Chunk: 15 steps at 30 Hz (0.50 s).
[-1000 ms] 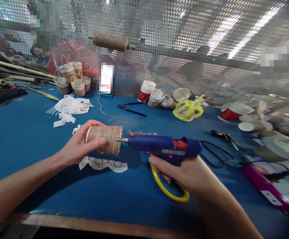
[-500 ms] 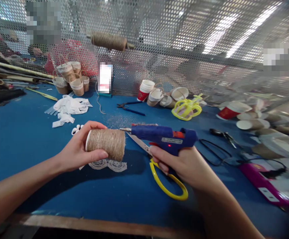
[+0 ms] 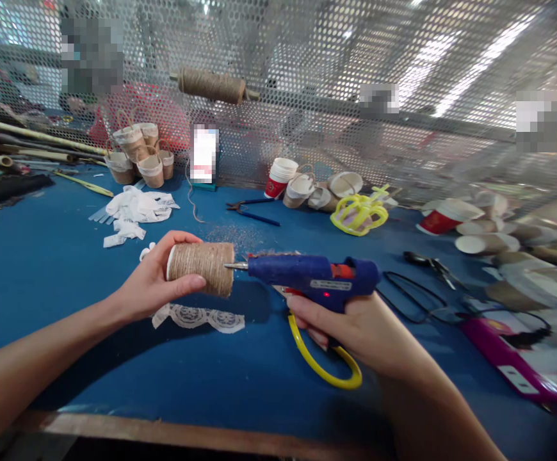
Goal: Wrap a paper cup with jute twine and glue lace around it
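My left hand (image 3: 166, 275) is closed around a twine-wrapped paper cup (image 3: 211, 267) that lies sideways above the blue table, its white rim toward my palm. In my right hand (image 3: 336, 326) is a blue glue gun (image 3: 298, 274) with a small red light lit. Its metal nozzle meets or overlaps the twine near the cup's far end; exact contact I cannot tell. Below the cup a strip of white lace (image 3: 206, 317) rests on the table. Scissors with yellow handles (image 3: 324, 371) lie under the glue gun, their blades mostly covered.
Behind are blue-handled pliers (image 3: 254, 214), a red paper cup stack (image 3: 281, 178), a yellow crown-shaped piece (image 3: 359, 214) and white lace scraps (image 3: 139, 208). Small twine baskets (image 3: 150, 168) stand at back left. A purple power strip (image 3: 504, 358) and black cable (image 3: 410, 301) lie right.
The glue gun nozzle has moved down and left, from the cup's upper edge onto its side. The cup has shifted slightly up and left, uncovering more lace.
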{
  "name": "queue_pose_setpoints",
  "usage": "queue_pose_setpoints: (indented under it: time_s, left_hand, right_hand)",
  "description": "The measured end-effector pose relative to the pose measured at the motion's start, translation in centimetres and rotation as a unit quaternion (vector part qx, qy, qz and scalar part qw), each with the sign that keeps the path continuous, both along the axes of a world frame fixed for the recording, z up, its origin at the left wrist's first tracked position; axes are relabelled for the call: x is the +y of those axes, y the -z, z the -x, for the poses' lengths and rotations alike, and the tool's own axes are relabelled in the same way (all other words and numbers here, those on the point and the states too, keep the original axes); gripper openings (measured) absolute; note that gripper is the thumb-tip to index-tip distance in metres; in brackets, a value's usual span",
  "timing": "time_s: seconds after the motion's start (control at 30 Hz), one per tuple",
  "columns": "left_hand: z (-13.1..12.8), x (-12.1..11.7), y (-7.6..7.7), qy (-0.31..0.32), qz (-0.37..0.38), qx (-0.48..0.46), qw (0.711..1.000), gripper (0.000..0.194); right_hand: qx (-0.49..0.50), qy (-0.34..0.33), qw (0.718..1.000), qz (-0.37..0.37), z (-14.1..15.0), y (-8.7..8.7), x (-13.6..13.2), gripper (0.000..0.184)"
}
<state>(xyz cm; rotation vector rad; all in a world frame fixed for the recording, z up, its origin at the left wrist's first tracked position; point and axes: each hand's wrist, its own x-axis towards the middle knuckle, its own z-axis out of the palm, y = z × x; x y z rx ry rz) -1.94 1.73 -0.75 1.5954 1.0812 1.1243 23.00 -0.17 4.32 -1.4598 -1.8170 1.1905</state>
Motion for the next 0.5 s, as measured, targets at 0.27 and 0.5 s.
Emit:
queue_pose_setpoints:
  time_s: [0.27,0.5]
  left_hand:
    - [0.0,0.8,0.4,-0.021,0.097,-0.021,0.995,0.044]
    - [-0.4,1.5,1.4,-0.024,0.108,0.014,0.994,0.048]
  right_hand:
    - [0.095,-0.052,0.994,0.017,-0.5,0.0,0.5,0.024]
    - [0.15,0.132,0.98,-0.018,-1.7,1.0,3.4,0.033]
